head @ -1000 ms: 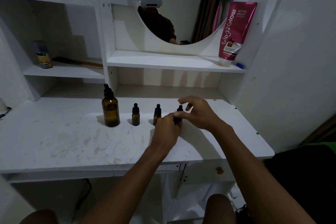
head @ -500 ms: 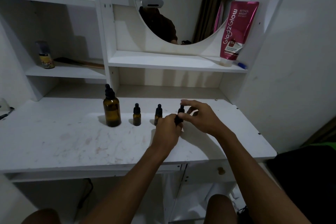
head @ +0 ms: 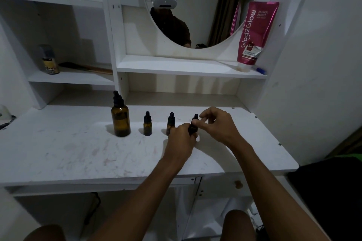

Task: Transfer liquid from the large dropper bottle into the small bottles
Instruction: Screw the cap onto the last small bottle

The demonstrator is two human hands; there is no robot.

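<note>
We note the third small bottle [head: 193, 128] at the right end of the row, near the centre of the white desk [head: 78, 152]. The left hand [head: 181, 141] is curled round its amber body, hiding most of it. The right hand [head: 217, 125] comes in from three o'clock and pinches the bottle's black dropper cap [head: 195, 117] between thumb and forefinger; its other fingers are bent loosely above. We cannot tell whether the cap is loosened or whether the bottle's base touches the desk.

At nine o'clock from the held bottle, just beside the left knuckles, stands the second small bottle [head: 170, 122], upright and capped, its lower part partly covered by the hand. Further along at nine o'clock is the first small bottle [head: 147, 126], upright, capped and free of both hands. At the left end of the row stands the large dropper bottle [head: 120, 120], amber glass with a black dropper top, upright and well apart from the hands.

At twelve o'clock above the row we see a shelf with a round mirror [head: 205, 6]. A pink tube [head: 254, 33] leans at the shelf's right end, cap down. At ten o'clock, on a side shelf, stand a small spray can [head: 49, 60] and a long-handled brush [head: 86, 67] lying flat.
</note>
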